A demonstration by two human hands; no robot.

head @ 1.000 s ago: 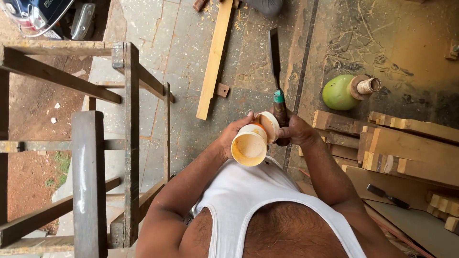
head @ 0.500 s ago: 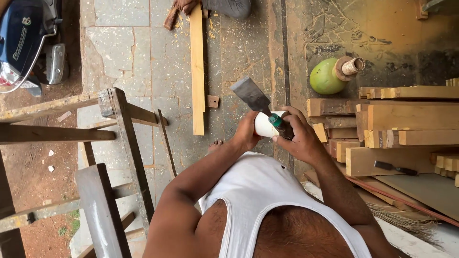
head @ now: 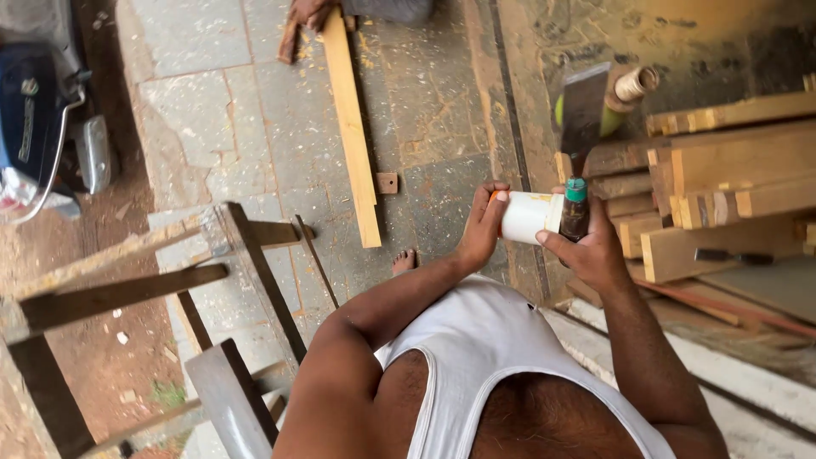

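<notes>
Left hand (head: 480,234) closes its fingers around a white plastic bottle (head: 529,217), held chest-high; right hand (head: 591,246) grips a chisel (head: 580,153), blade upward, touching the bottle, above stacked timber (head: 722,187).

A smooth white plastic container (head: 527,217) is seen, matt in finish. The chisel (head: 580,144) is formed of dull grey metal with a glossy green-capped handle. Rough, unfinished wood is shown in the stacked planks (head: 731,187).

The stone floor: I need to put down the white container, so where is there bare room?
The stone floor lies bare between the long plank and the scooter. Crowded: the stacked timber on the right, the wooden frame lower left.
</notes>
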